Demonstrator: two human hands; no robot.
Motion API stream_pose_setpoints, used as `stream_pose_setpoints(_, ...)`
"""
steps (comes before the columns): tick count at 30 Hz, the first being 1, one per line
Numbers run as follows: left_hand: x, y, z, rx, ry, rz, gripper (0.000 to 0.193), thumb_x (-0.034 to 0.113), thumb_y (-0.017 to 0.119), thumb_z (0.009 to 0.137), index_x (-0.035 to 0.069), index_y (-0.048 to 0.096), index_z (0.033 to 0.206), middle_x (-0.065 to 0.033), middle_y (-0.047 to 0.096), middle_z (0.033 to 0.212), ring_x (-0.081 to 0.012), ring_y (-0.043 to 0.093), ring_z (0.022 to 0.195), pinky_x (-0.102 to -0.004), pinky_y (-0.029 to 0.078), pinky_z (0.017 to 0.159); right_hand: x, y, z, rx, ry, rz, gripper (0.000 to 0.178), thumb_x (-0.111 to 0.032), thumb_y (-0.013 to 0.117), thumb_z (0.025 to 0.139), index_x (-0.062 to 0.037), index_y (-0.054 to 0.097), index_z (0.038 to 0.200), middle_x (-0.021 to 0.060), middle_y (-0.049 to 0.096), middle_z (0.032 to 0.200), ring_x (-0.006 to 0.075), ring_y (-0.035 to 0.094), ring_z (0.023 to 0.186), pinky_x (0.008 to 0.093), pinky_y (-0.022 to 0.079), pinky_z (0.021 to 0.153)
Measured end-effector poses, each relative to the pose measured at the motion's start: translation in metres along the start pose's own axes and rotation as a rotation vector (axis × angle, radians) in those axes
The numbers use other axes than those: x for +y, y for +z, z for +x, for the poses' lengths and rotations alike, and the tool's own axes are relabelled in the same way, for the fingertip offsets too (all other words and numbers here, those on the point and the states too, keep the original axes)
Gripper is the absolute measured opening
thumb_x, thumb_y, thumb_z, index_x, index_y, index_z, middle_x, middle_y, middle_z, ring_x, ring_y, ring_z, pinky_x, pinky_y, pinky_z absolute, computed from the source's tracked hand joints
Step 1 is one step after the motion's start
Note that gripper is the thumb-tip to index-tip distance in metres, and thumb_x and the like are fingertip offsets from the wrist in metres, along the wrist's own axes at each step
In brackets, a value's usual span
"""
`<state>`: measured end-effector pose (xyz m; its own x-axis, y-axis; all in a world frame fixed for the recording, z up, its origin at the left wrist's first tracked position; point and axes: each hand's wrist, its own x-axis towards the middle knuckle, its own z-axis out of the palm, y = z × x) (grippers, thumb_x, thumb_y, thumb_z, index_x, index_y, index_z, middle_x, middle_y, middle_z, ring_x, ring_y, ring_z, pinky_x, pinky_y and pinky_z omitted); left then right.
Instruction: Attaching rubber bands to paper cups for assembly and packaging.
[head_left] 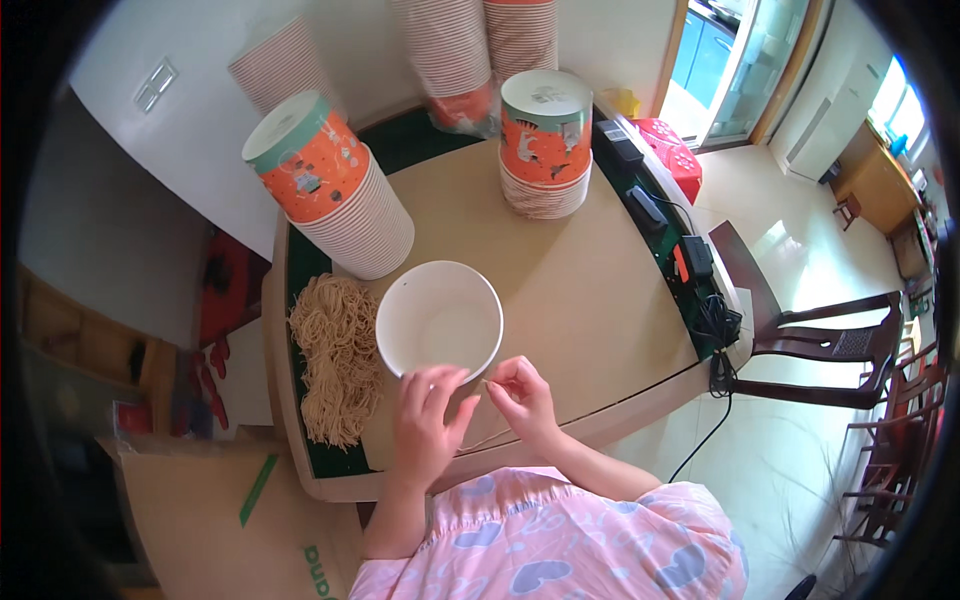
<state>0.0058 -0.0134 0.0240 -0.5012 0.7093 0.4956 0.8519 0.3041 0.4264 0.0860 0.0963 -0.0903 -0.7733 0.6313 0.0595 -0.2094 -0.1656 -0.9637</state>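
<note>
Left hand's (430, 420) fingers are spread; right hand's (524, 400) pinch a thin, tan cord (484, 443). Just ahead, a smooth, round white tub (440, 318) stands mouth-up on the bench (585, 290).

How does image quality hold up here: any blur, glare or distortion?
Head view: left hand blurred at the fingertips; floor glossy with bright reflections; window washed out; table edges bowed by the lens; dark picture rim.
</note>
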Motion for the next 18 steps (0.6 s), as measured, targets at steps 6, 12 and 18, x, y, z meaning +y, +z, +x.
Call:
stream_pose_setpoints(6, -0.019, 0.014, 0.018, -0.318, -0.173, -0.07, 0.023, 0.005, 0.067, 0.079, 0.001, 0.066, 0.102, -0.0149, 0.065, 0.095, -0.0322, 0.065, 0.083, -0.0395, 0.052, 0.075, 0.003, 0.004, 0.005, 0.062, -0.121, -0.022, 0.006, 0.003, 0.062, 0.086, 0.0014, 0.057, 0.089, 0.0096, 0.05, 0.109, 0.0161, 0.06, 0.1, 0.0268, 0.052, 0.087)
stream_pose_setpoints(12, 0.004, 0.01, 0.028, -0.346, -0.343, -0.143, 0.02, 0.0, 0.062, 0.081, -0.001, 0.065, 0.101, -0.0134, 0.066, 0.091, -0.0228, 0.068, 0.074, -0.0313, 0.054, 0.065, -0.02, -0.003, 0.014, 0.111, -0.246, -0.111, 0.007, 0.001, 0.065, 0.085, 0.0012, 0.058, 0.087, 0.0115, 0.054, 0.108, 0.0177, 0.06, 0.099, 0.0291, 0.052, 0.086)
stream_pose_setpoints(18, -0.002, 0.016, 0.027, -0.246, -0.369, -0.29, 0.019, -0.001, 0.061, 0.083, -0.003, 0.064, 0.102, -0.0142, 0.066, 0.088, -0.0218, 0.068, 0.073, -0.0319, 0.054, 0.063, -0.038, 0.002, 0.022, 0.167, -0.368, -0.172, 0.01, -0.002, 0.069, 0.082, 0.0, 0.059, 0.085, 0.0114, 0.061, 0.1, 0.0218, 0.061, 0.096, 0.0329, 0.051, 0.082)
